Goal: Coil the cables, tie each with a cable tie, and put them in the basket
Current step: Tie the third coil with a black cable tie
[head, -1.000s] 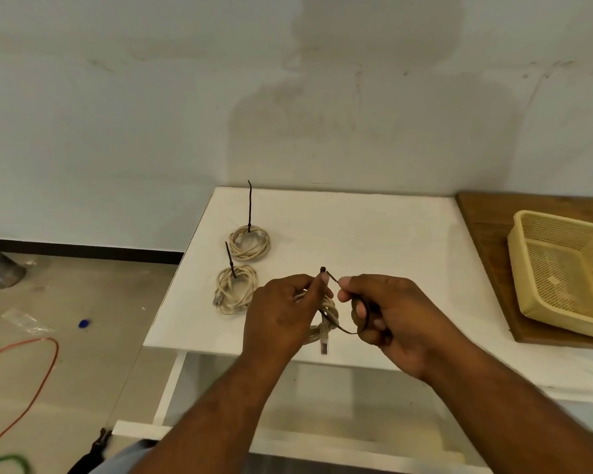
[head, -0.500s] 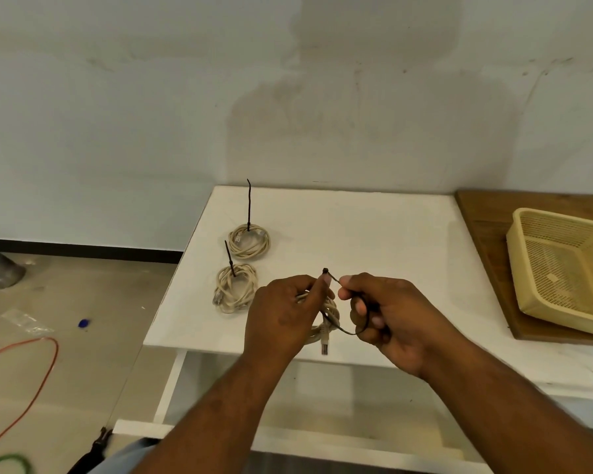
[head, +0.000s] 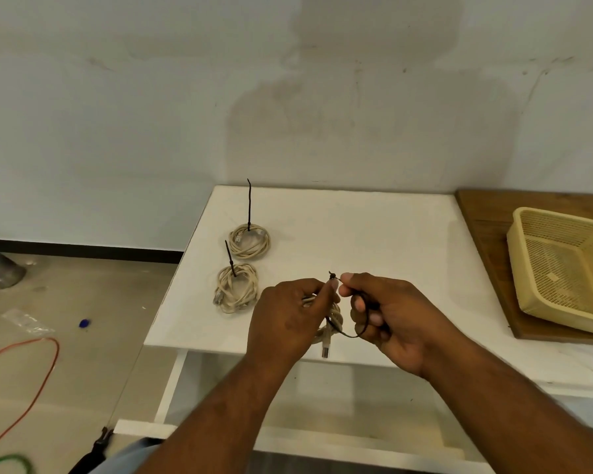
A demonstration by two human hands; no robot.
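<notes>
**Head view: third coil being tied, basket waiting**

Near the table's [head: 356,234] near edge, the left hand [head: 288,323] is gripping the coil [head: 336,313] and the right hand [head: 397,323] is pinching the tie [head: 353,336]. Two tied coils [head: 249,240] are lying far left. The basket [head: 562,217] at right is showing none, and only the board's [head: 476,213] edge is intervening.

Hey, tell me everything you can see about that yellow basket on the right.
The basket is pale yellow, plastic-looking, rectangular with rounded corners, a solid rim and fine mesh walls and floor. It sits open side up on the wooden board at the right, partly cut off by the frame edge. No cables show inside; only the board touches it.
</notes>
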